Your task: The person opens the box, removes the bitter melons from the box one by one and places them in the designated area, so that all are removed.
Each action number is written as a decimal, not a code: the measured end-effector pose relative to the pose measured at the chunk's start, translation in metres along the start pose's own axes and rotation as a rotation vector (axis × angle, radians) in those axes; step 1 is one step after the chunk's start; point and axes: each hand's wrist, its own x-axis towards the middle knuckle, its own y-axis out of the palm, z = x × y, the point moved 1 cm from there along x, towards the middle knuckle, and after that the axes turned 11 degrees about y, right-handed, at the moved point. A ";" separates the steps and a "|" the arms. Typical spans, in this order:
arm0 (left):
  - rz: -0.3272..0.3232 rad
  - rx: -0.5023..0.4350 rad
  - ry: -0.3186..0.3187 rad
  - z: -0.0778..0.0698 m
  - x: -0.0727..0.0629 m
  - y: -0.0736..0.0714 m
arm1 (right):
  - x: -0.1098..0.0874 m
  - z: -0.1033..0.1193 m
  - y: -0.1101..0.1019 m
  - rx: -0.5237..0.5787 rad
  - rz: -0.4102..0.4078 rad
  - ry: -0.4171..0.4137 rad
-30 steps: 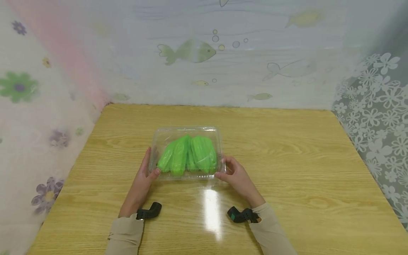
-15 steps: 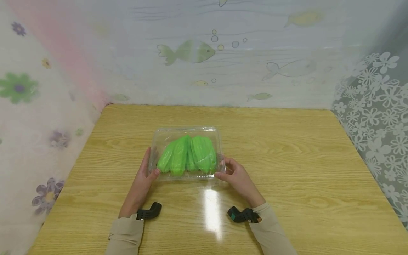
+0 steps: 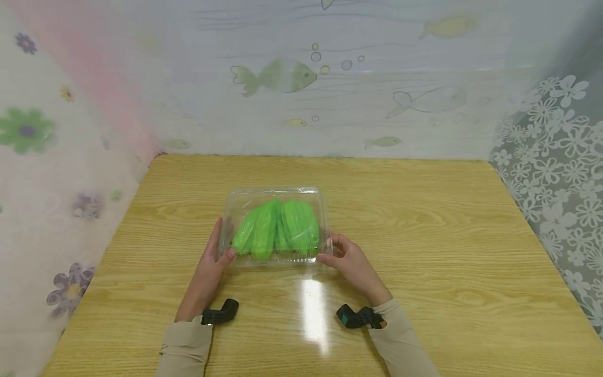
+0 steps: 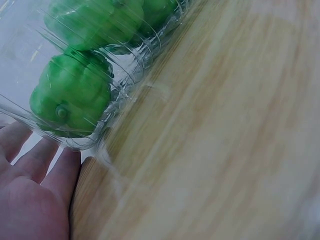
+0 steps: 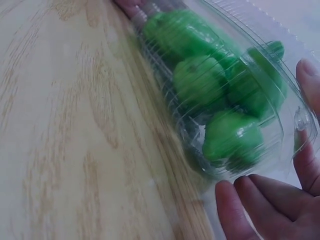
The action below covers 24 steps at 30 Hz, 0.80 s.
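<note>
A clear plastic clamshell box (image 3: 301,195) with its lid down lies on the wooden table. Inside are several long, ridged, bright green vegetable-like pieces (image 3: 266,228); their exact kind is unclear. My left hand (image 3: 214,262) holds the near left corner, thumb on the front edge and fingers along the left side. In the left wrist view its fingers (image 4: 62,172) reach the box's end. At the near right corner my right hand (image 3: 348,259) grips the box between thumb and fingers. The right wrist view shows the fingertips (image 5: 229,192) against the box's lower end.
The wooden table (image 3: 424,251) extends to both sides and ends at a fish-patterned wall covering (image 3: 282,125) at the back. Floral coverings stand left (image 3: 89,173) and right (image 3: 556,167). A black camera mount (image 3: 221,312) sits on each wrist.
</note>
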 end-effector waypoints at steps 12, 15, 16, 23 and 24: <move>-0.007 -0.019 -0.008 0.000 0.000 -0.001 | -0.002 0.002 0.001 -0.012 -0.008 0.016; -0.005 -0.025 -0.001 0.002 0.002 -0.001 | -0.001 0.003 0.002 -0.010 -0.009 0.007; -0.003 -0.026 -0.001 0.002 0.002 -0.001 | -0.001 0.003 0.002 -0.010 -0.010 0.008; -0.014 -0.001 -0.003 0.005 0.006 -0.004 | 0.001 0.004 0.004 -0.023 -0.028 -0.013; -0.018 0.002 -0.001 0.005 0.007 -0.005 | 0.001 0.005 0.004 -0.020 -0.026 -0.020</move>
